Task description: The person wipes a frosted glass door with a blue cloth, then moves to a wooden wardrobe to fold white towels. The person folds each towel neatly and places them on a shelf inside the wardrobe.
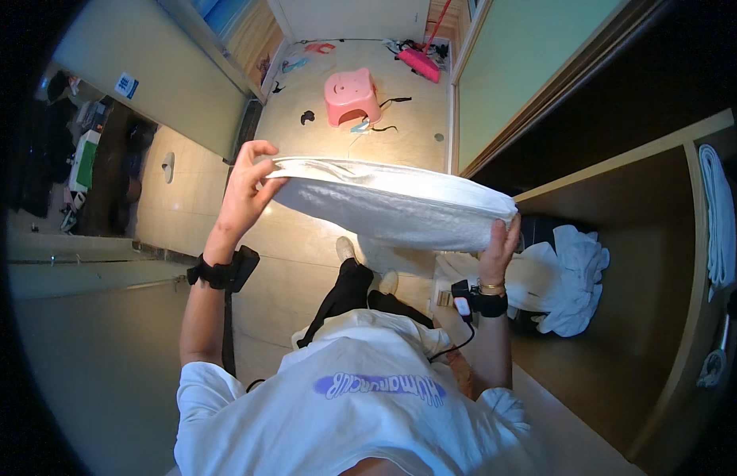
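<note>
Stretched between my hands is a white towel (384,198), held up in front of me with its long upper edge folded over. My left hand (253,178) pinches the left end of that edge between thumb and fingers. At the other end my right hand (499,242) grips the towel's corner, the fingers partly behind the cloth. Lower down, the fabric hangs loose toward my feet. Beside my right forearm lies a heap of crumpled white cloth (571,278) in the wooden cabinet.
A pink stool (352,95) stands on the tiled floor ahead, with a pink broom (420,65) behind it. The wooden cabinet (622,198) opens on my right, a folded white towel (717,214) hanging beyond it. Frosted sliding panels (162,71) flank the left; a slipper (168,166) lies there.
</note>
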A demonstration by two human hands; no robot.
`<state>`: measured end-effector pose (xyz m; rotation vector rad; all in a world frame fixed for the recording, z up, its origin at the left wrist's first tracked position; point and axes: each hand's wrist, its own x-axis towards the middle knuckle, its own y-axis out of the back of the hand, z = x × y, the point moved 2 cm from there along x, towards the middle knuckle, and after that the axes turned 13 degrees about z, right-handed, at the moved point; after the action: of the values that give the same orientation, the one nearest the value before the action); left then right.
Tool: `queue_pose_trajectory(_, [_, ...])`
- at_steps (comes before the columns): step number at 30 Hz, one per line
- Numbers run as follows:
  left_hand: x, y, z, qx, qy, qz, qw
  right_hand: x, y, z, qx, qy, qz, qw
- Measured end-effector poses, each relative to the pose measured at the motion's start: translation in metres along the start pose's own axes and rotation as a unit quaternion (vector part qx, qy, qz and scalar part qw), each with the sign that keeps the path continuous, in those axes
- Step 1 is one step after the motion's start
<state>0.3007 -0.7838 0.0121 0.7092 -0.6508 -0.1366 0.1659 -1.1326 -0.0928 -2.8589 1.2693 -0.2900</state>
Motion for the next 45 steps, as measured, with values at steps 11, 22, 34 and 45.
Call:
queue_pose_trajectory(11, [-0.045, -0.019, -0.068, -0.088, 0.229, 0.002, 0.97, -0.008, -0.028, -0.043, -0.067, 0.096, -0.15, 0.982])
queue_pose_trajectory(22, [-0.044, -0.104, 0.024, -0.096, -0.002, -0.202, 0.975, -0.041, -0.047, -0.046, -0.091, 0.278, -0.245, 0.924])
queue_pose_trajectory(34, [-0.03, -0.144, 0.121, -0.252, -0.022, -0.118, 0.96, -0.038, -0.017, -0.047, -0.072, 0.262, -0.106, 0.956])
queue_pose_trajectory(45, [0.015, -0.1, 0.136, -0.178, -0.254, -0.096, 0.946, -0.049, -0.002, 0.005, -0.071, 0.25, -0.073, 0.963])
